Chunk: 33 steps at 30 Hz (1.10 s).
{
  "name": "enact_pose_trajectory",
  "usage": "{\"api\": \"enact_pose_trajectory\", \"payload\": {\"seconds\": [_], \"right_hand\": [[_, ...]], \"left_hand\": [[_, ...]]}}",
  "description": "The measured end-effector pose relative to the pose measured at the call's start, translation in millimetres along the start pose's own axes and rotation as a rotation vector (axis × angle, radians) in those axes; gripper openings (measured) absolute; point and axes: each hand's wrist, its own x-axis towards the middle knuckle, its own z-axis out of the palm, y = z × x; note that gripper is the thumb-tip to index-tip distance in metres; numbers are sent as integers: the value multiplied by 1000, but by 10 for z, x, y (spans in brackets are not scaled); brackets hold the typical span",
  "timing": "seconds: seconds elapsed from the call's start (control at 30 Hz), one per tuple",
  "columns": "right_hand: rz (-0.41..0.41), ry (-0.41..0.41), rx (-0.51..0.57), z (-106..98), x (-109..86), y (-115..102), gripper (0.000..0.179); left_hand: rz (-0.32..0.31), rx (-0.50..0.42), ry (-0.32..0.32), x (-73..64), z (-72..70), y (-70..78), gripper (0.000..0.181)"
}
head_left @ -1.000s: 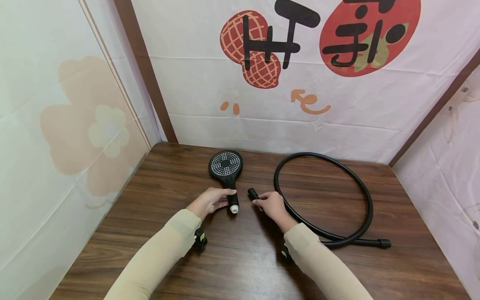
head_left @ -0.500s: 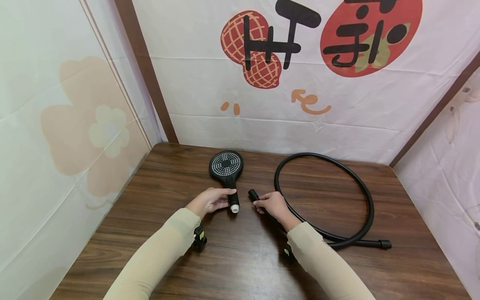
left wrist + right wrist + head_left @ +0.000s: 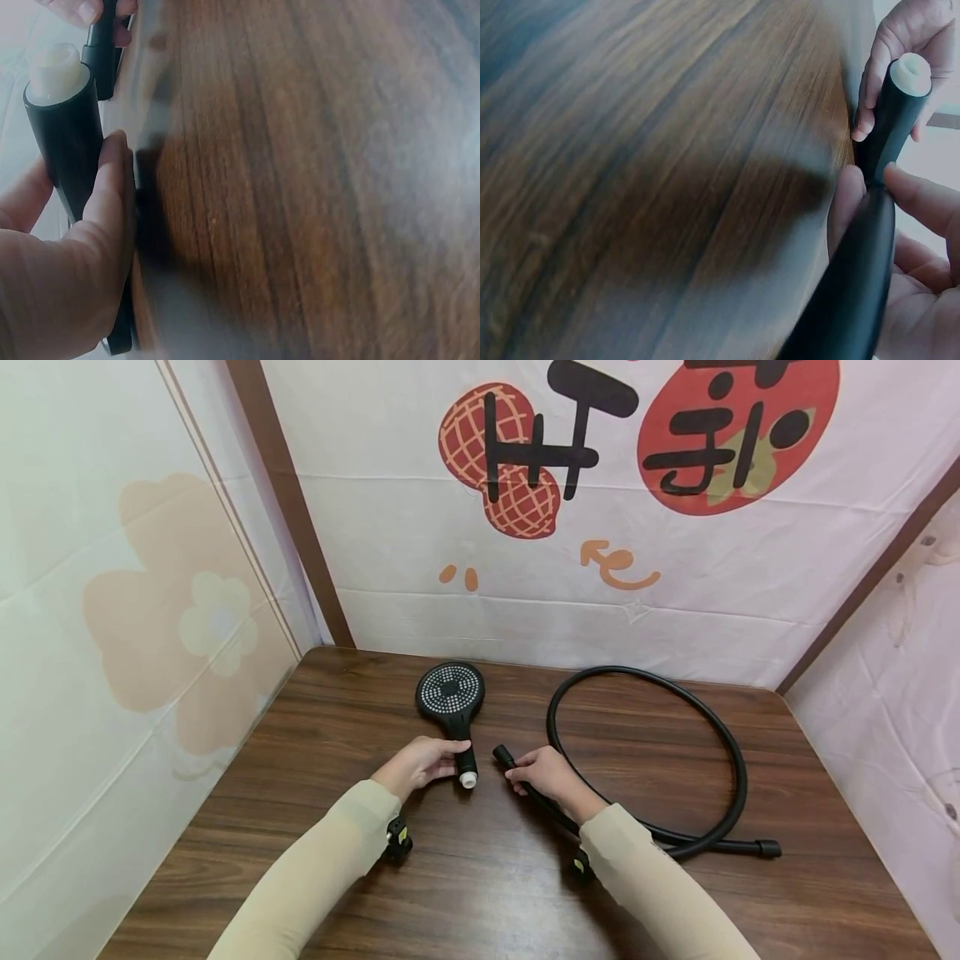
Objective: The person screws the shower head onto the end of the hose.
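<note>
A black hand shower head (image 3: 451, 688) lies face up, its handle toward the person. My left hand (image 3: 422, 762) grips that handle, thumb on one side, near the white threaded end (image 3: 468, 779). To the right, my right hand (image 3: 545, 772) pinches a black shower hose (image 3: 738, 777) just behind its end connector (image 3: 502, 754). A short gap separates this connector from the white end. In the right wrist view the hose (image 3: 847, 289) runs between thumb and fingers, with the handle (image 3: 895, 124) beyond. The left wrist view shows the handle (image 3: 67, 146) held between thumb and fingers.
The hose loops across the right of the brown wooden table (image 3: 315, 860), its other connector (image 3: 768, 848) lying at the right. A printed white cloth wall (image 3: 420, 618) stands behind the table, with more cloth on both sides. A small camera (image 3: 399, 839) sits at the left wrist.
The right hand has tilted the hose's end connector slightly and lowered it a little toward the person, level with the handle's lower part. The left hand and shower head stay in place.
</note>
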Motion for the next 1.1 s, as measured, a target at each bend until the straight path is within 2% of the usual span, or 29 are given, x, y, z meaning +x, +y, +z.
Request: {"api": "enact_pose_trajectory", "payload": {"seconds": [0.13,0.3,0.43,0.67,0.9,1.1], "right_hand": [[-16,-10,-1,-3,-35,-8,18],[-34,21,27,30,-48,3,17],[-41,47,47,48,-43,28,16],[-60,42,81,62,-42,54,18],[-54,46,80,63,-29,83,17],[-59,37,87,62,-15,100,17]], "left_hand": [[23,18,27,6,24,-21,48],[41,20,65,17,47,-35,47],[36,20,92,22,60,-41,46],[13,33,125,-4,70,-59,55],[73,69,117,1,76,-80,51],[133,108,136,19,72,-93,35]]}}
